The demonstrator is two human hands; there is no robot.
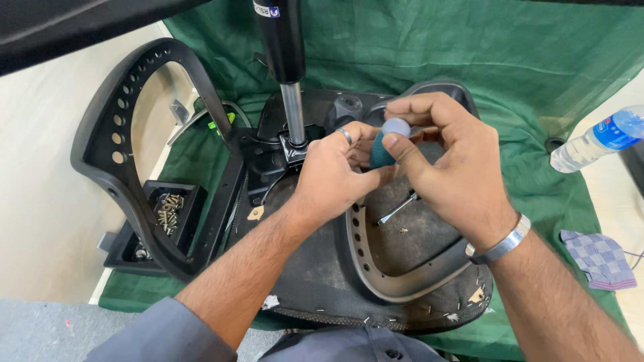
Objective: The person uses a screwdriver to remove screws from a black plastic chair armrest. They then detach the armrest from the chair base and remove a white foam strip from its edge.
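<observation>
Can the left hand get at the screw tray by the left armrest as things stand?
Probably not directly. The left hand, together with the right hand, holds a small teal tube, and the black armrest loop arches over the screw tray. It would have to let go, then reach through the loop.

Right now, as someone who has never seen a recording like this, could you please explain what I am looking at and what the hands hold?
There is no machine here: a person works with bare hands, filmed by a camera worn on the head that looks down. The left hand and right hand together hold a small teal tube with a pale cap, fingertips meeting around it. Below lies an upturned office chair seat on a green cloth, its gas cylinder pointing up. An armrest loop stands at the left, beside a black tray of screws. A wrench rests on the seat. A water bottle and checked rag lie to the right.
</observation>
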